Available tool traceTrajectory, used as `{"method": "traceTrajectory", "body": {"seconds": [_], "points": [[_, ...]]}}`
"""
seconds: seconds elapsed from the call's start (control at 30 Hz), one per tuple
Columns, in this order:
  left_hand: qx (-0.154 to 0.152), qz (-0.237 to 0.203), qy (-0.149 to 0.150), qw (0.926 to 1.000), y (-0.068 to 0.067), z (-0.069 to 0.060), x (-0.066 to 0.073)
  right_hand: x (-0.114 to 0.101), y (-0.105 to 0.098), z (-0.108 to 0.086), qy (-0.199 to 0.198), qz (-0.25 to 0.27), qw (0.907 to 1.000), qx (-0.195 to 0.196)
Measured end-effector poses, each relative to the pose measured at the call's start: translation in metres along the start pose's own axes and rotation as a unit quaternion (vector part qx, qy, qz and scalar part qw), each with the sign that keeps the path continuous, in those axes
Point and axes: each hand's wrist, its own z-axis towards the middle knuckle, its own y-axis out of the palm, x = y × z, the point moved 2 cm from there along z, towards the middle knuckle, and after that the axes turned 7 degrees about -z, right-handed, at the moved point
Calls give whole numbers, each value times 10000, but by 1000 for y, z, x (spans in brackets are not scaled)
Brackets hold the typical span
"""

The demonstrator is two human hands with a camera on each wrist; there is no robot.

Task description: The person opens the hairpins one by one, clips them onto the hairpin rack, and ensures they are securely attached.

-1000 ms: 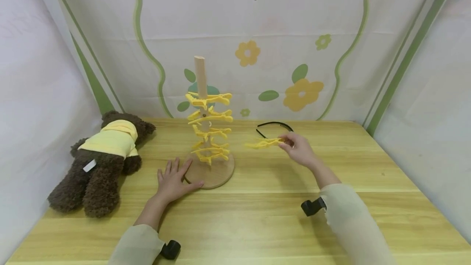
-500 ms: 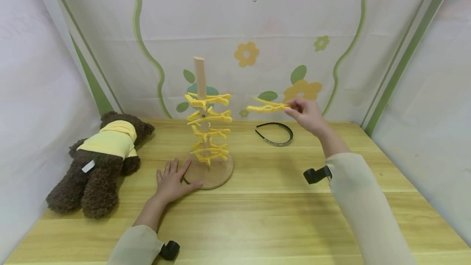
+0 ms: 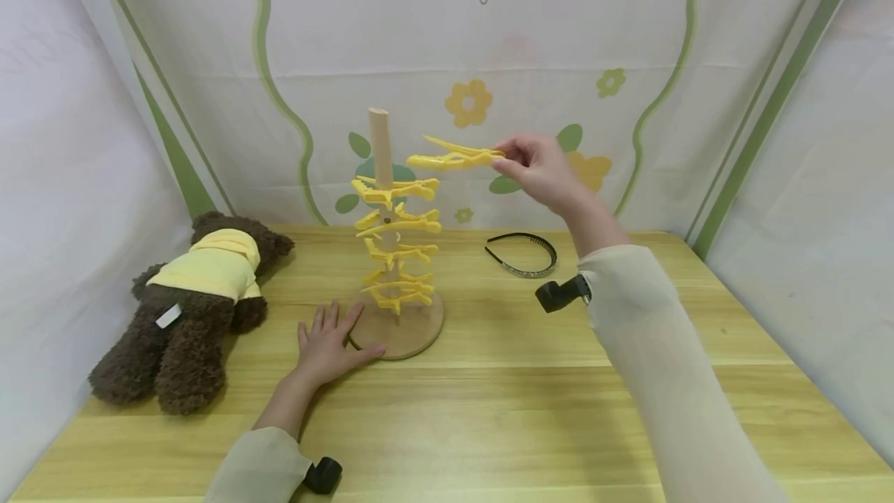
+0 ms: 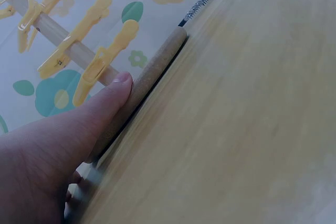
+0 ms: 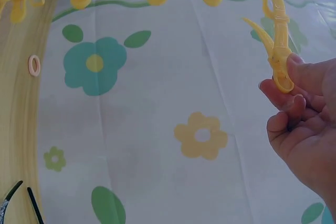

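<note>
My right hand [image 3: 541,169] pinches one end of a yellow alligator hair clip [image 3: 457,159] between thumb and fingers. This clip is held in the air just right of a wooden post [image 3: 380,144], with its long arms spread and pointing left. Several like yellow hair clips [image 3: 419,189] are clamped across the post, one above another. The post rises from a round wooden base [image 3: 412,332]. My left hand [image 3: 328,352] lies with fingers spread at the base's left side; in the left wrist view its thumb [image 4: 113,90] touches the base.
A brown teddy bear [image 3: 195,309] in a yellow top lies face down at the left. A black headband [image 3: 534,273] lies behind, to the right of the stand. The right wrist view shows a small pale ring [image 5: 34,65] on the table. A flowered cloth [image 3: 391,45] hangs behind.
My right hand has lifted the hair clip and then moved it left toward the upper post, uncovering the headband. The clip's arms have parted. My left hand has stayed on the base.
</note>
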Motion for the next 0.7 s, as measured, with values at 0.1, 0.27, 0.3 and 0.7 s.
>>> {"method": "traceTrajectory", "body": {"seconds": [0.1, 0.27, 0.3, 0.7], "points": [[29, 40, 12, 10000, 0, 0, -1, -9, 7, 6, -85, -85, 9999, -74], [20, 10, -22, 10000, 0, 0, -4, -25, 21, 14, -177, -159, 9993, -298], [18, 14, -24, 10000, 0, 0, -4, -28, 24, 15, -191, -136, 9991, -343], [57, -33, 47, 10000, -1, 1, -3, -49, 49, 25, -597, 11, 9970, -497]]}}
